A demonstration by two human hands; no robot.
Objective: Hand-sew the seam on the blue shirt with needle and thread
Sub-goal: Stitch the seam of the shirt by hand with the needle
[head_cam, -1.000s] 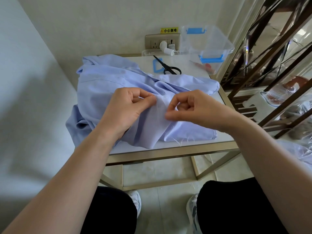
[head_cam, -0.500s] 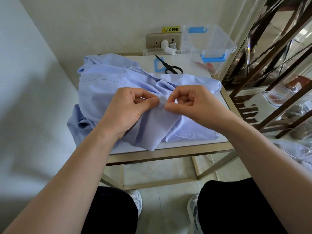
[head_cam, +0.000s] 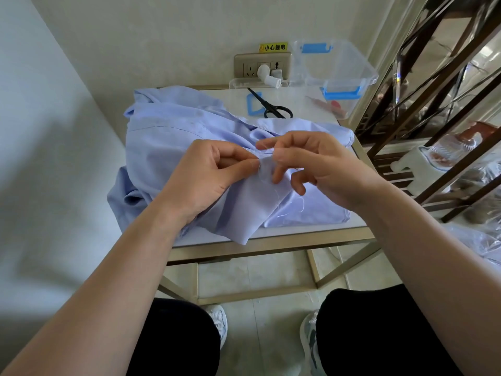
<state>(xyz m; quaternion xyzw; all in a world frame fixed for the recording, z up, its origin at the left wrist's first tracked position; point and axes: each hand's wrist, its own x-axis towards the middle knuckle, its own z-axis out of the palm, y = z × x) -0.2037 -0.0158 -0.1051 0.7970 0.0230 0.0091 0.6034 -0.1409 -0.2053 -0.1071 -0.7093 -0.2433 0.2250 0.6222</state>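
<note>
Where the blue shirt (head_cam: 168, 137) lies: heaped on the small table (head_cam: 271, 240), one fold raised between your hands.
Your left hand (head_cam: 208, 175): thumb and forefinger pinch that fold, other fingers curled in.
Your right hand (head_cam: 311, 164): thumb and forefinger pinch pale thread (head_cam: 278, 196) just beside the fold; the rest loosely curled, one touching cloth.
Needle: too small to make out.
Behind the shirt: black scissors (head_cam: 273, 107), clear box (head_cam: 339, 66).

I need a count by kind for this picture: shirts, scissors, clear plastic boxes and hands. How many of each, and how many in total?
blue shirt: 1
scissors: 1
clear plastic box: 1
hands: 2 (left hand, right hand)
Total: 5
</note>
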